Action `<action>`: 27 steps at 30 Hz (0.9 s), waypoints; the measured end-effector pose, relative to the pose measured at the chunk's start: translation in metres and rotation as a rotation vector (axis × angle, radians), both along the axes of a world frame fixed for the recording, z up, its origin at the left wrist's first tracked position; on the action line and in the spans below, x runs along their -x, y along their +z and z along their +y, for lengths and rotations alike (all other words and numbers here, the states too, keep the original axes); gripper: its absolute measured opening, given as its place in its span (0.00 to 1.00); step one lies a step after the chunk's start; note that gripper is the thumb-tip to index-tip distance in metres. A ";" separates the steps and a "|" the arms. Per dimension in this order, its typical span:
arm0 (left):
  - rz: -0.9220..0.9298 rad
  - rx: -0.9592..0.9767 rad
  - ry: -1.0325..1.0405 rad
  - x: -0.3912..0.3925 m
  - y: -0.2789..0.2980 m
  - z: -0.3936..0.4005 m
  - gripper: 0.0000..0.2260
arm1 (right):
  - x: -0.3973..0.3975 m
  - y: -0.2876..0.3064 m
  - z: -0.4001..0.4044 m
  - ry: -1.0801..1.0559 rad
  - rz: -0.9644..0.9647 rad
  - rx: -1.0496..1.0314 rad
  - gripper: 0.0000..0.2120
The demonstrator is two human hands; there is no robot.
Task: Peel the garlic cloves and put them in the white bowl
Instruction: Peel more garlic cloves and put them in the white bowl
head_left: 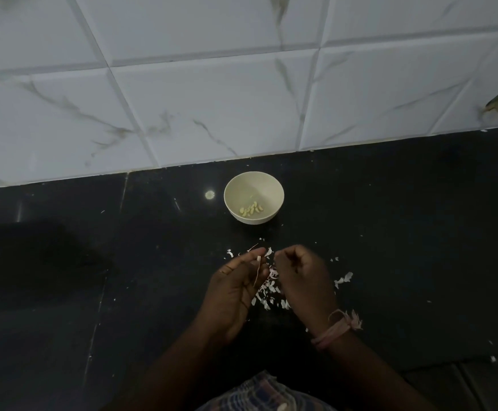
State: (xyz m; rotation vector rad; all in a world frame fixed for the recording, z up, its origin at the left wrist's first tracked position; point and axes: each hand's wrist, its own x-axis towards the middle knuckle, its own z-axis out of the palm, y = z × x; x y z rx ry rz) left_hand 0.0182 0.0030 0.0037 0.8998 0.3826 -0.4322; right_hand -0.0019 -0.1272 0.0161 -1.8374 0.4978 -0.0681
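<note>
Garlic skins [267,293] lie scattered in pale flakes on the dark worktop [405,232], most of them gathered under and between the person's two hands. Left hand [236,287] is turned palm inward, its fingers loosely curled, with a thin strip of peel [257,269] hanging down from the fingertips; whether a clove sits in that pinch I cannot tell, the light being poor. Right hand [299,272] is curled into a loose fist just beside the left, fingertips drawn together as if nipping something small, though what they hold is hidden. A pink thread band [335,329] is tied round the right wrist.

Beyond the hands, near the wall, stands the white bowl [274,185], upright, with a small heap of peeled cloves [251,209] lying at its bottom. Behind it rises a wall of white marbled tiles [212,93]. At the near edge a bit of checked cloth [259,393] shows.
</note>
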 end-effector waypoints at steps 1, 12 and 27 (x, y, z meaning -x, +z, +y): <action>-0.016 -0.021 -0.007 0.000 -0.001 0.001 0.12 | 0.000 0.000 0.000 0.017 -0.007 0.016 0.05; -0.160 -0.297 0.000 -0.001 0.001 0.006 0.07 | -0.008 0.003 0.003 0.019 -0.073 -0.023 0.06; -0.315 -0.664 -0.089 -0.004 0.006 0.008 0.04 | -0.013 -0.002 0.009 -0.001 0.019 -0.140 0.04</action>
